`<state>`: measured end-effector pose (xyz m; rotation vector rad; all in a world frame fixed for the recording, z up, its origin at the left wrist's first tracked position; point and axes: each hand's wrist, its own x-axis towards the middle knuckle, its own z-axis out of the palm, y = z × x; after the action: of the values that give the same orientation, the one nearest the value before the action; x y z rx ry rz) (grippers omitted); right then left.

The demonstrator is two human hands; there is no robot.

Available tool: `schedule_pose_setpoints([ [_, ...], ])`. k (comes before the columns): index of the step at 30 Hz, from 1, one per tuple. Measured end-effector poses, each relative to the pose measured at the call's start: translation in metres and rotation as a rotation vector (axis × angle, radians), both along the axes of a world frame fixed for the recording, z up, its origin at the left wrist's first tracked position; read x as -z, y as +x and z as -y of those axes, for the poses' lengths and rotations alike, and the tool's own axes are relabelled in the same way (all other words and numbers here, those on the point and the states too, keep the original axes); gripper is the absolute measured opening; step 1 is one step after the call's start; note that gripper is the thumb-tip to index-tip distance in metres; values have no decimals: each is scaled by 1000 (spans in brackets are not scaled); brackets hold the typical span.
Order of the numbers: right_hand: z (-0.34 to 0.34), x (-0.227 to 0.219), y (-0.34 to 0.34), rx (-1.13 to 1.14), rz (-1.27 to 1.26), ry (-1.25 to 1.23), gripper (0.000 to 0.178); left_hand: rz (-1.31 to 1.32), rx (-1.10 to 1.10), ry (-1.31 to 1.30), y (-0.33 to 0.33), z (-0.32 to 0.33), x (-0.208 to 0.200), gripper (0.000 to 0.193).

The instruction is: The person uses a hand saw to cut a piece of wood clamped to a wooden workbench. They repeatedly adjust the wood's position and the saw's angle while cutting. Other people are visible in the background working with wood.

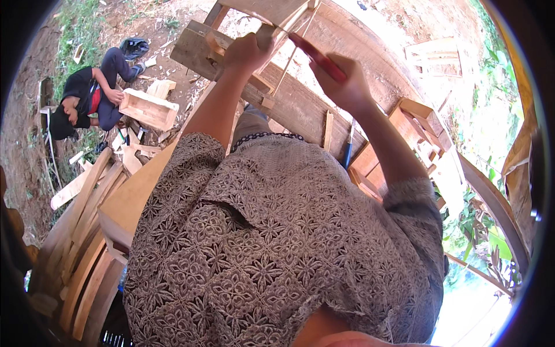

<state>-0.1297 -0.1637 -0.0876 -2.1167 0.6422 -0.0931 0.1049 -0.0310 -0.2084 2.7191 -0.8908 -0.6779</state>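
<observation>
My right hand [347, 84] is closed round a long red-handled tool [317, 56], whose far end points up and left toward my left hand. Blur and glare keep me from telling its exact kind. My left hand [245, 55] grips a small grey-brown block-like piece [265, 37] at the front of a wooden bench frame [269, 8]. The tip of the red tool lies close to that piece; whether they touch I cannot tell. Below both hands runs a broad wooden plank [300, 110].
A blue-handled tool [347, 155] rests by the plank at my right. Further right stands a wooden box frame [416, 118]. At the left a person [87, 95] sits on the ground holding a wooden box [149, 110]. Curved boards [87, 231] are stacked near my left side.
</observation>
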Motion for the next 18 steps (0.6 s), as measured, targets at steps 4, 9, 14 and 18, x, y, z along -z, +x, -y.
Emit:
schedule_pose_setpoints([
  [4, 17, 30, 6, 84, 51, 209, 23, 39, -29, 24, -2, -1, -1, 69],
  [9, 19, 48, -38, 145, -48, 221, 29, 13, -11, 13, -13, 0, -15, 68],
  [14, 26, 1, -78, 119, -9, 106, 32, -84, -63, 16, -2, 1, -18, 73],
  [18, 28, -46, -93, 84, -103, 38, 29, -103, -76, 5, 0, -2, -15, 73],
])
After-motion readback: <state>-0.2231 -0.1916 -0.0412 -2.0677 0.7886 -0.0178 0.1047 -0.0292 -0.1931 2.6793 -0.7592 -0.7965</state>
